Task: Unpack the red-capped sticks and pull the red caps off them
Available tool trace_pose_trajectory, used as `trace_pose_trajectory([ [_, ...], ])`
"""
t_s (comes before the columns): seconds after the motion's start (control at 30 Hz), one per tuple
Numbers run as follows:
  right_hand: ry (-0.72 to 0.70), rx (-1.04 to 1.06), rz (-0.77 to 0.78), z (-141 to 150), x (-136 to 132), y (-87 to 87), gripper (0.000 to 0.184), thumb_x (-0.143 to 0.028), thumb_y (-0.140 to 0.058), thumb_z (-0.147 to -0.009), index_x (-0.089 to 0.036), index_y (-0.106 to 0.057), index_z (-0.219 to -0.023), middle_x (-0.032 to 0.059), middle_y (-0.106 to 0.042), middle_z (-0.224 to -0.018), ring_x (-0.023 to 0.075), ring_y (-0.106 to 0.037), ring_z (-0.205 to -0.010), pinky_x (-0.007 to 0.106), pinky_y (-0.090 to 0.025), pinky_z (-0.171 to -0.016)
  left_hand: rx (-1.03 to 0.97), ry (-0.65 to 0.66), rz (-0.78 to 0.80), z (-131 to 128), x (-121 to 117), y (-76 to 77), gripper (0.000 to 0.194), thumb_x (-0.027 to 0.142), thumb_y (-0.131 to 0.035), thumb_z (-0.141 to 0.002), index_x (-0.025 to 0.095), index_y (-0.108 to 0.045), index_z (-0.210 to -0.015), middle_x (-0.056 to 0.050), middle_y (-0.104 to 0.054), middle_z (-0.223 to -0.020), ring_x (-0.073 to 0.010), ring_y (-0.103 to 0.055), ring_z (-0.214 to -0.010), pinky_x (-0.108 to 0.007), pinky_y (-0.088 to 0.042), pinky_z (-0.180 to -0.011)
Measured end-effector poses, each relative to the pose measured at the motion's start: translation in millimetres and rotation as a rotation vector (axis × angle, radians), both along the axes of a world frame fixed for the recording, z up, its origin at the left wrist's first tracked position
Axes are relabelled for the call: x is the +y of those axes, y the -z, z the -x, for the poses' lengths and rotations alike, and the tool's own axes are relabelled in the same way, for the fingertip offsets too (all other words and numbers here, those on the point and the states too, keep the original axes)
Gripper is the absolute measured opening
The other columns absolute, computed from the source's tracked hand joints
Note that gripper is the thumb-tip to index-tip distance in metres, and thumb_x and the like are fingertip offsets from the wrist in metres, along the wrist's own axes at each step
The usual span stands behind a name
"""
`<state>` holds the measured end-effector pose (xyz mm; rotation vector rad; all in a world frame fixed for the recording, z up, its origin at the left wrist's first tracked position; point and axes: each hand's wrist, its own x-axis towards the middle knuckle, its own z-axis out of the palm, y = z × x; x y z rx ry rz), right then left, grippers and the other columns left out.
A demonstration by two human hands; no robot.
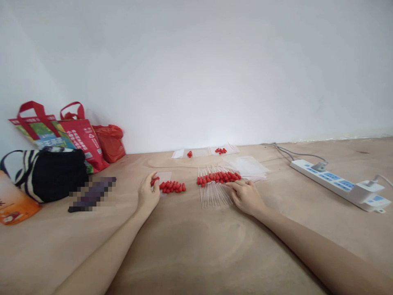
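My left hand [147,192] is curled at the left end of a small pile of red rubber bulbs [172,187], with a red bulb [154,180] between thumb and fingers. To the right lies a row of thin clear droppers [211,196], side by side, with red bulbs [218,177] bunched across their middle. My right hand [246,196] rests at the right end of this row. Its fingers are bent together against the droppers, and whatever is between the fingertips is hidden.
Behind the droppers lie clear plastic bags [250,167], two holding a few red bulbs [221,150]. A white power strip [334,180] with plugged cables is at the right. Shopping bags [81,139], a black bag [58,174] and an orange pack [16,200] stand at the left.
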<state>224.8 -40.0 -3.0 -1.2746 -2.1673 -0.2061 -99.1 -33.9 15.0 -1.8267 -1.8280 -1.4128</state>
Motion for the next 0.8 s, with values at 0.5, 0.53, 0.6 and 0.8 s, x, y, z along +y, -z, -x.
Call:
trace_pose_trajectory([
  [0.5, 0.071, -0.044, 0.034, 5, -4, 2.0, 0.02, -0.02, -0.043, -0.081, -0.023, -0.061, -0.088, 0.002, -0.065, -0.088, 0.0152, -0.056, -0.079, 0.03, -0.025, -0.067, -0.006, -0.039, 0.327, 13, 17, 8.0, 0.042, 0.037, -0.028, -0.082, 0.017, -0.063, -0.092, -0.008, -0.068, -0.09, -0.022, -0.06, -0.092, -0.033, -0.047, -0.078],
  [0.53, 0.063, -0.053, 0.038, 5, -4, 2.5, 0.02, -0.02, -0.042, -0.081, -0.022, -0.061, -0.089, 0.0025, -0.065, -0.089, 0.0155, -0.056, -0.08, 0.03, -0.026, -0.067, -0.01, -0.037, 0.324, 13, 16, 7.5, 0.043, 0.037, -0.026, -0.083, 0.016, -0.062, -0.094, -0.008, -0.067, -0.092, -0.0216, -0.06, -0.093, -0.033, -0.046, -0.079],
  [0.6, 0.049, -0.059, 0.04, 5, -4, 3.8, 0.021, -0.02, -0.041, -0.082, -0.022, -0.061, -0.09, 0.0033, -0.064, -0.091, 0.0159, -0.056, -0.082, 0.03, -0.027, -0.067, -0.018, -0.037, 0.316, 12, 14, 6.0, 0.045, 0.036, -0.023, -0.084, 0.014, -0.059, -0.1, -0.009, -0.065, -0.098, -0.0214, -0.058, -0.097, -0.034, -0.045, -0.082],
  [0.8, 0.118, 0.052, 0.076, 0, 2, 1.7, 0.025, -0.019, -0.038, -0.082, -0.022, -0.06, -0.094, 0.0043, -0.065, -0.093, 0.018, -0.057, -0.086, 0.03, -0.031, -0.068, 0.218, 0.06, -0.008, -10, -2, -2.0, 0.033, 0.035, -0.034, -0.081, 0.018, -0.06, -0.096, -0.009, -0.062, -0.101, -0.0236, -0.05, -0.104, -0.04, -0.038, -0.09],
])
